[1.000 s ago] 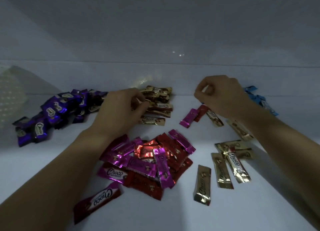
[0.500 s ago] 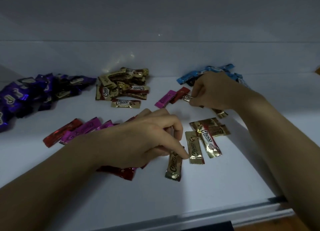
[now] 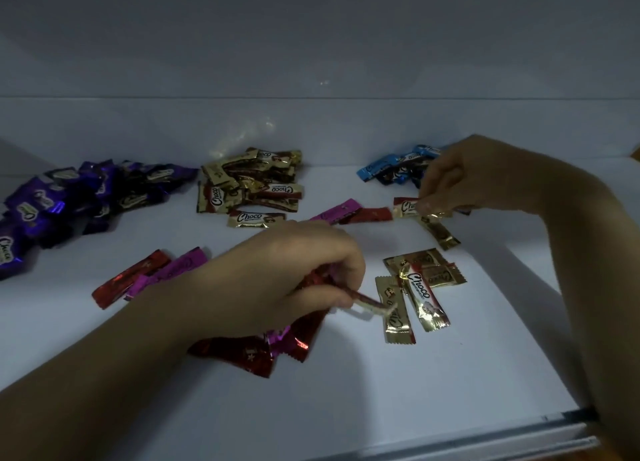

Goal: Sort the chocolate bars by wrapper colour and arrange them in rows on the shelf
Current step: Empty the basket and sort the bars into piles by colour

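Pinching a gold-wrapped bar point(image 3: 367, 306) between thumb and curled fingers, the person's left hand point(image 3: 277, 273) hovers low over the white shelf point(image 3: 381, 398). The bar juts from the fingertips toward 4 o'clock, tilted edge-on, its far end over a loose cluster of gold bars point(image 3: 420, 287). That cluster lies at the hand's 3 o'clock, several of its bars overlapping. Beneath the palm and spilling toward 6 o'clock sits a heap of red and magenta bars point(image 3: 256, 348). A single red bar point(image 3: 130, 277) and a magenta bar point(image 3: 183, 263) lie side by side at 9 o'clock, partly hidden by the wrist. At 12 o'clock, near the back wall point(image 3: 311, 131), is the gold pile point(image 3: 249, 183). The purple pile point(image 3: 69, 201) spreads at 10 o'clock, well apart.

The right hand point(image 3: 485, 176), reaching in from the right edge, grips a second gold bar point(image 3: 407, 206) in its fingertips at 8 o'clock. Whether that bar rests on the shelf or hangs just above it cannot be told. Farther out along the same line, end to end, lie a stray red bar point(image 3: 369, 214) and a stray magenta bar point(image 3: 337, 211). A lone gold bar point(image 3: 440, 233) lies at the hand's 7 o'clock. The blue pile point(image 3: 388, 168) sits just beyond the fingers at 9 o'clock, close to the back wall.
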`<state>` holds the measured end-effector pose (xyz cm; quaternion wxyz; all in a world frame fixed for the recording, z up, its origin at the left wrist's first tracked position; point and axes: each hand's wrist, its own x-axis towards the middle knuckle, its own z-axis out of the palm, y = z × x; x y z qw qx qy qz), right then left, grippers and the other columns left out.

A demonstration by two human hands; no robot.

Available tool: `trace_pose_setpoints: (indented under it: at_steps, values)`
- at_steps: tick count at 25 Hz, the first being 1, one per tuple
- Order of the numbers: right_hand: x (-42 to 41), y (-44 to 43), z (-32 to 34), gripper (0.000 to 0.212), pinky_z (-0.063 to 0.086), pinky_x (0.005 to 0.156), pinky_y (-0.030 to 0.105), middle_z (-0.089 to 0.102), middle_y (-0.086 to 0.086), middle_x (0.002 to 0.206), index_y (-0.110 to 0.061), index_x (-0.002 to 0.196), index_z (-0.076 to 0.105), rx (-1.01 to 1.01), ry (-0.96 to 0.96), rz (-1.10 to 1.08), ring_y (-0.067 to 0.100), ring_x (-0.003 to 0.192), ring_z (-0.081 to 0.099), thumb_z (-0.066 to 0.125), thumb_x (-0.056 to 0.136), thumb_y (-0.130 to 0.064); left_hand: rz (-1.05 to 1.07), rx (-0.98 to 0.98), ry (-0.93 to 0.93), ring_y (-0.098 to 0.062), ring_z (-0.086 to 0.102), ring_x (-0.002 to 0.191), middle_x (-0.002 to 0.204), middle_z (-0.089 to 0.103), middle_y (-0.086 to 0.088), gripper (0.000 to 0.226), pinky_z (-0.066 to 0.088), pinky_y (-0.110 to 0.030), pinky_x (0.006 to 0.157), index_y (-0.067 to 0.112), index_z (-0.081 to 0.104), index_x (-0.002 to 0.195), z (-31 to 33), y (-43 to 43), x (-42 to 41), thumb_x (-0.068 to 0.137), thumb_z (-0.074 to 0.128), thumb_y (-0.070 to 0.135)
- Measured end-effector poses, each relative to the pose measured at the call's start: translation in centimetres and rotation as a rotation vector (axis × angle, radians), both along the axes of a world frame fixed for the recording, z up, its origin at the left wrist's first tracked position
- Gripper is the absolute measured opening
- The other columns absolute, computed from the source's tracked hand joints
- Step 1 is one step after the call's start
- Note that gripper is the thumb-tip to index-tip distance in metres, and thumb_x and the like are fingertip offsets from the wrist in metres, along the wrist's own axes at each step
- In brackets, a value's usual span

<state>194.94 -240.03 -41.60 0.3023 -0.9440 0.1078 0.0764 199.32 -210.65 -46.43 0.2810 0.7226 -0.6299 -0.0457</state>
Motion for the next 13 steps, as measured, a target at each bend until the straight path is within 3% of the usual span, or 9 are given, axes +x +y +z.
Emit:
trace_pose_setpoints:
  at_steps: [3, 6, 10, 12, 13]
  values:
    - [0.2, 1.0, -0.4, 0.011, 0.050, 0.065, 0.019, 0.074, 0.003, 0.068, -0.013, 0.088, 0.076, 0.170, -0.145, -0.004, 0.008, 0.063, 0.068, 0.081, 0.078, -0.014, 0.228, -0.064, 0.101, -0.004, 0.063, 0.086, 0.088, 0.067, 0.018, 0.008, 0.047, -0.020, 0.075, 0.033, 0.070, 0.093, 0.7, 1.3, 1.5, 0.087, 0.071, 0.036]
    - [1.7, 4.1, -1.5, 0.012, 0.056, 0.064, 0.023, 0.075, 0.010, 0.077, -0.013, 0.093, 0.077, 0.321, -0.203, 0.062, 0.016, 0.069, 0.069, 0.077, 0.082, -0.007, 0.424, -0.159, 0.107, 0.003, 0.066, 0.089, 0.090, 0.071, 0.021, 0.011, 0.048, -0.010, 0.079, 0.030, 0.074, 0.095, 0.7, 3.3, 4.2, 0.086, 0.076, 0.024]
    - [6.3, 7.9, -2.1, 0.016, 0.052, 0.061, 0.018, 0.075, 0.006, 0.080, -0.017, 0.098, 0.076, 0.251, -0.313, 0.089, 0.008, 0.068, 0.067, 0.072, 0.088, -0.004, 0.681, -0.169, 0.090, 0.005, 0.067, 0.087, 0.093, 0.073, 0.017, 0.018, 0.053, -0.015, 0.082, 0.030, 0.074, 0.098, -0.6, 5.7, 8.3, 0.087, 0.076, 0.015]
    - [8.4, 9.7, -2.3, 0.017, 0.052, 0.065, 0.020, 0.075, -0.001, 0.079, -0.021, 0.099, 0.075, 0.202, -0.327, 0.125, 0.006, 0.071, 0.069, 0.074, 0.087, -0.009, 0.713, -0.136, 0.108, 0.004, 0.068, 0.085, 0.091, 0.073, 0.016, 0.017, 0.054, -0.019, 0.082, 0.028, 0.075, 0.096, -1.4, 6.1, 9.3, 0.086, 0.077, 0.014]
    - [9.3, 10.5, -2.5, 0.016, 0.053, 0.068, 0.021, 0.074, -0.002, 0.079, -0.021, 0.100, 0.074, 0.196, -0.321, 0.143, 0.007, 0.074, 0.070, 0.076, 0.086, -0.012, 0.711, -0.114, 0.092, 0.005, 0.067, 0.082, 0.087, 0.072, 0.017, 0.016, 0.051, -0.014, 0.080, 0.029, 0.074, 0.092, -1.6, 6.2, 9.5, 0.085, 0.079, 0.015]
